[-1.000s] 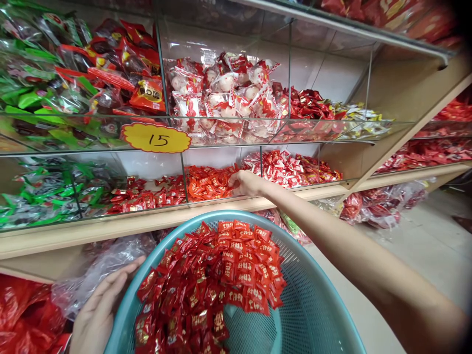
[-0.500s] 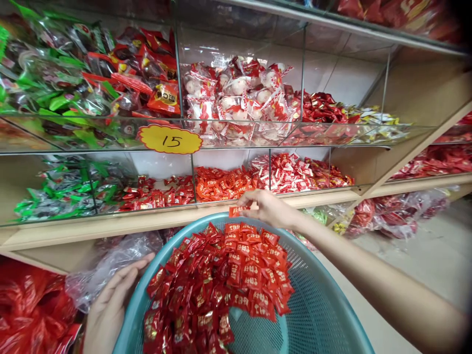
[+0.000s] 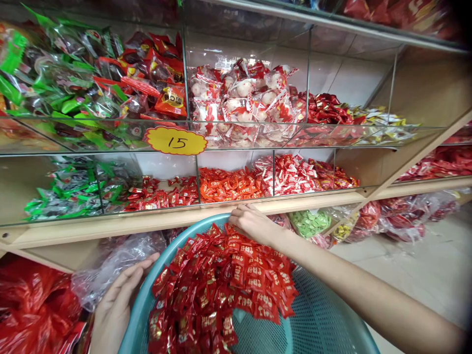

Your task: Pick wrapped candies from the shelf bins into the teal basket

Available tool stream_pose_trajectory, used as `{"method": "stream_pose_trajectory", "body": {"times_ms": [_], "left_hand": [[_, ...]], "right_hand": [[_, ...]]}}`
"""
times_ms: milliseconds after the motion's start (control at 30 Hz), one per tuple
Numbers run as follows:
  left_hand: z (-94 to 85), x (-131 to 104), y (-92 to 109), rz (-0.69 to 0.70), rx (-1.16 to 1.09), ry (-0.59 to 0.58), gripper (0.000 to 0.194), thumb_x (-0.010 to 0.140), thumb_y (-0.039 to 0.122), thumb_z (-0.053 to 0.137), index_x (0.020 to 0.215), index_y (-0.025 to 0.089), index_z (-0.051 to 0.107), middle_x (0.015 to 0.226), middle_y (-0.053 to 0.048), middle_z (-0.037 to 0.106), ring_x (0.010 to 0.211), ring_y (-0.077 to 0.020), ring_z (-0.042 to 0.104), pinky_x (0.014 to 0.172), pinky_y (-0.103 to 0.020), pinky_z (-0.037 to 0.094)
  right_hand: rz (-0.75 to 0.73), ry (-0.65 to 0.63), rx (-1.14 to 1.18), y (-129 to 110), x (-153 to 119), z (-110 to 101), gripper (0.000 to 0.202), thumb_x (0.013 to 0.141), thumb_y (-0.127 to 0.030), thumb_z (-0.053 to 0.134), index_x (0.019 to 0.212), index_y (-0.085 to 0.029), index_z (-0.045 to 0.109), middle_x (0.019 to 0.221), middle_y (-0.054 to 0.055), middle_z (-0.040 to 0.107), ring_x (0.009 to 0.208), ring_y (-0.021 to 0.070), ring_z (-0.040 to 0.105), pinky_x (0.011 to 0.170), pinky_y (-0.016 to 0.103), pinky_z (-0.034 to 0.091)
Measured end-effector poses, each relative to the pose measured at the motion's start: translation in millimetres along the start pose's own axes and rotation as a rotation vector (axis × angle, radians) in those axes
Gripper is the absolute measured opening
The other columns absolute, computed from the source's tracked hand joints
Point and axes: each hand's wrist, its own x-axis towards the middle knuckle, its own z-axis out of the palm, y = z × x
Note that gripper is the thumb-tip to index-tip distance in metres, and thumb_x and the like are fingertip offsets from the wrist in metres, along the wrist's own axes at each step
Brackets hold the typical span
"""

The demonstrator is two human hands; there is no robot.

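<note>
1. Far left, low: red plastic bag (image 3: 33, 300); crumpled clear bag (image 3: 118, 265) just beside it, under the shelf.
2. Left hand (image 3: 120, 305): at the basket's left outer side, fingers extended near the rim, grip wide.
3. Lower shelf, left to right: green-ended packets (image 3: 66, 191), dark red packets (image 3: 162, 196), orange-red packets (image 3: 232, 184), red-and-white packets (image 3: 295, 174). Yellow "15" tag (image 3: 176, 141) above the dark red ones.
4. Teal basket (image 3: 137, 319): below shelf edge, mesh partly bare at right. Red candy packets (image 3: 210, 290) inside, heaped left and middle, gold print.
5. Right hand (image 3: 254, 223): over basket's far rim, fingers bent down at the upper packets, grip narrow; can't tell if one is held.
6. Right, under shelf: bagged green packets (image 3: 309, 222).
</note>
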Motion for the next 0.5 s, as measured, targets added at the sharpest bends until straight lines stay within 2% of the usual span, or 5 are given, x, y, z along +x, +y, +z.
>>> {"method": "stream_pose_trajectory", "body": {"times_ms": [167, 367, 500], "left_hand": [[0.9, -1.5, 2.0, -0.007, 0.018, 0.034, 0.027, 0.062, 0.042, 0.069, 0.081, 0.023, 0.072, 0.105, -0.001, 0.073, 0.114, -0.0256, 0.058, 0.097, -0.029, 0.044], [-0.6, -2.4, 0.3, -0.008, 0.037, 0.038, 0.028, 0.066, 0.043, 0.067, 0.084, 0.023, 0.072, 0.106, 0.0, 0.073, 0.115, -0.023, 0.057, 0.103, -0.029, 0.037], [-1.0, -1.7, -1.5, -0.017, 0.016, 0.027, 0.027, 0.069, 0.044, 0.066, 0.086, 0.024, 0.071, 0.107, 0.0, 0.072, 0.115, -0.023, 0.057, 0.105, -0.031, 0.035]], "right_hand": [[0.025, -0.042, 0.05, -3.4, 1.8, -2.0, 0.017, 0.091, -0.018, 0.047, 0.087, -0.015, 0.063, 0.086, 0.008, 0.063, 0.089, 0.0197, 0.054, 0.079, 0.033, 0.034], [0.052, -0.09, 0.084, -6.7, 1.4, -6.6, 0.015, 0.09, -0.016, 0.048, 0.085, -0.015, 0.063, 0.088, 0.008, 0.063, 0.088, 0.0191, 0.056, 0.079, 0.033, 0.037], [0.044, -0.07, 0.14, -6.1, 1.8, -4.9, 0.014, 0.089, -0.016, 0.049, 0.087, -0.015, 0.063, 0.088, 0.008, 0.063, 0.087, 0.018, 0.056, 0.081, 0.033, 0.037]]}}
